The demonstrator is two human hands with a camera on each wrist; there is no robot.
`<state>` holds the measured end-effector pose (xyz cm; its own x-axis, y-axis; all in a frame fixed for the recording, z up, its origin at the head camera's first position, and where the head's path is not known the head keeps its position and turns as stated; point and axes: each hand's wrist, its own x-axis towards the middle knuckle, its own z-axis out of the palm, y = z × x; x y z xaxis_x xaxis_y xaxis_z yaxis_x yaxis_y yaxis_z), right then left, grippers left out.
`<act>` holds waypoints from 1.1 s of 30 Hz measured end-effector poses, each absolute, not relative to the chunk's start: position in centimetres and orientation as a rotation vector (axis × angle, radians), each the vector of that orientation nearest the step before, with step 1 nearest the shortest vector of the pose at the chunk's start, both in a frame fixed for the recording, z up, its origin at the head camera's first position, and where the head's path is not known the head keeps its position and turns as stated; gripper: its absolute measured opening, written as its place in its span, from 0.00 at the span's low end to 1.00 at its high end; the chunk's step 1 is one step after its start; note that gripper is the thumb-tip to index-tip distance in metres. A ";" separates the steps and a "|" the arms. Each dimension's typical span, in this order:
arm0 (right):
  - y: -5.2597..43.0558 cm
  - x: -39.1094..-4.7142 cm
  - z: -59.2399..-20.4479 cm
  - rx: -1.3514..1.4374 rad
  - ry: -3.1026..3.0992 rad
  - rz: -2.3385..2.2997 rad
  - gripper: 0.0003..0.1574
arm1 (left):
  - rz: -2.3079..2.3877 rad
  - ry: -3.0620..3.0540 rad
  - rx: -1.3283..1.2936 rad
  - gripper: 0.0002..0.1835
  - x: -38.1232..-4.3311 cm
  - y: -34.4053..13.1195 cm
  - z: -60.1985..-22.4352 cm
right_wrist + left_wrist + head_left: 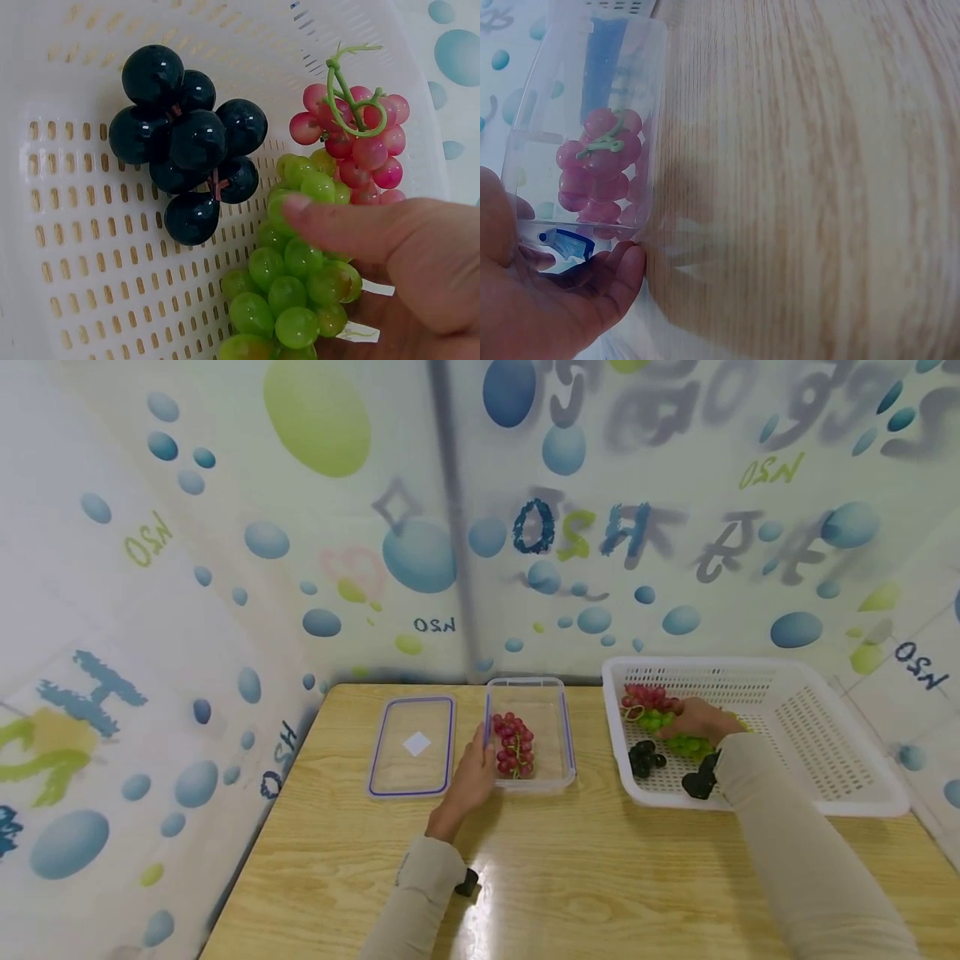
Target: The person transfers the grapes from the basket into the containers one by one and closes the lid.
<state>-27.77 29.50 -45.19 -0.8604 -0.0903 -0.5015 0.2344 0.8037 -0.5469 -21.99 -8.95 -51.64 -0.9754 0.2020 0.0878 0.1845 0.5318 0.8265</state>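
My left hand [474, 770] grips the left side of a clear plastic container [553, 735], fingers curled against its wall. Inside the container lies a bunch of red grapes [513, 747], also visible through the wall in the left wrist view. In the white basket [855, 793], my right hand [699, 720] holds a bunch of green grapes [289, 289], the thumb across the top and the other fingers partly hidden behind the bunch. Beside it lie a bunch of black grapes [199, 142] and another bunch of red grapes [369, 154].
A clear lid [397, 768] with a blue seal and a white square sticker lies left of the container. The wooden table [540, 868] meets patterned walls at its back. Perforated sides surround the basket's fruit.
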 end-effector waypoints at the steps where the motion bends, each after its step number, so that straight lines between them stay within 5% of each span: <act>1: 29.5 -27.8 -45.2 0.105 2.479 -0.840 0.48 | 1.472 2.731 0.337 0.28 -22.0 -8.9 -51.6; 33: 30.2 -27.9 -45.6 0.126 2.613 -0.802 0.29 | 1.465 2.715 0.293 0.28 -22.0 -8.9 -51.4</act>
<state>-27.86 30.21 -45.62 -0.9149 -0.0311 -0.4024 0.2001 0.8310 -0.5191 -21.99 -8.93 -51.41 -0.9812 0.1857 0.0519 0.1453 0.5351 0.8322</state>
